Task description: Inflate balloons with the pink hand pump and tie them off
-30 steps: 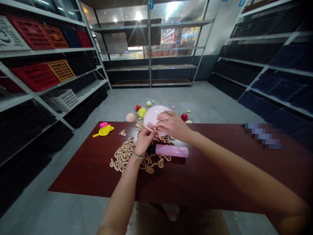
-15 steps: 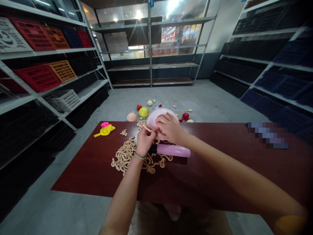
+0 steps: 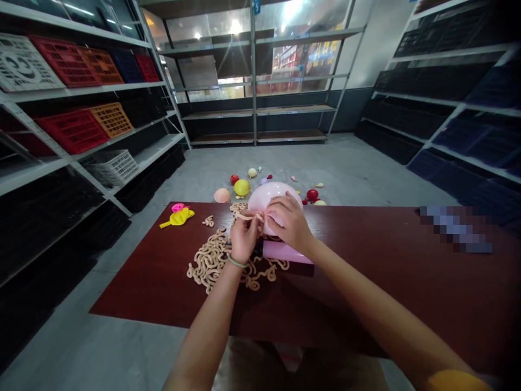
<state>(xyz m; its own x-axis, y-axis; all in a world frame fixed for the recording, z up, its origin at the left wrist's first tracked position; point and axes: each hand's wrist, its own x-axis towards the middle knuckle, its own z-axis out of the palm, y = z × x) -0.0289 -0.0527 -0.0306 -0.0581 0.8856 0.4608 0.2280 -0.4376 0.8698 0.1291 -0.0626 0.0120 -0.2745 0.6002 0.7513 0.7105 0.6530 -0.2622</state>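
A pale pink inflated balloon (image 3: 271,194) rests behind my hands at the table's far edge. My left hand (image 3: 245,234) is closed, its fingers pinching a tan strip or balloon neck beside the balloon. Curled over the balloon's near side, my right hand (image 3: 290,220) presses its fingers round the neck area. Beneath my hands lies a pink pump (image 3: 285,251) with a black end, partly hidden by my wrists. Long, thin tan balloons (image 3: 209,260) form a tangled heap around the pump's left end.
On the brown table (image 3: 142,282) lie a yellow balloon (image 3: 179,217) and a pink one (image 3: 178,207) at left. A blurred object (image 3: 456,228) is at right. Inflated and limp balloons (image 3: 242,188) lie on the floor beyond. Shelves with crates (image 3: 73,130) stand around.
My hands have drawn closer together at the balloon's neck, the right hand moving slightly down and covering more of it. The whole view has shifted slightly.
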